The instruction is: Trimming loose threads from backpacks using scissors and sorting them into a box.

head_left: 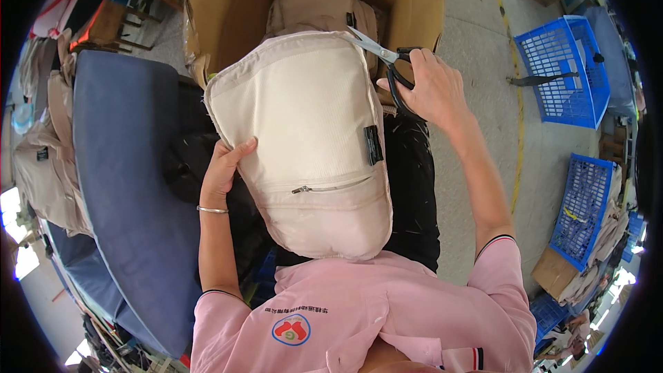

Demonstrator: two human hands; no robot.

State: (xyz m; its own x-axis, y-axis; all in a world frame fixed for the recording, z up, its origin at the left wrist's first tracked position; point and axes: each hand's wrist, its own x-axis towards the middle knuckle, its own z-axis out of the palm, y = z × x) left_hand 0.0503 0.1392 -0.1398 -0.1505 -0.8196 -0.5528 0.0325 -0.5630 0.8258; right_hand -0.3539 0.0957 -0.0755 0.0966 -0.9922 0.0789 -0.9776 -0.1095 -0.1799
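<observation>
A beige fabric bag panel with a cream face, a zipper across its lower part and a black tab on its right edge lies over my lap. My left hand grips its left edge, thumb on top and the other fingers mostly hidden underneath. In my right hand is a pair of scissors with black handles. Its blades are at the panel's upper right corner, pointing up and left. Whether they touch the fabric I cannot tell.
Beyond the panel stands a big cardboard box holding more beige bag pieces. A dark blue padded surface is at my left. Blue plastic crates stand on the right, past a yellow floor line.
</observation>
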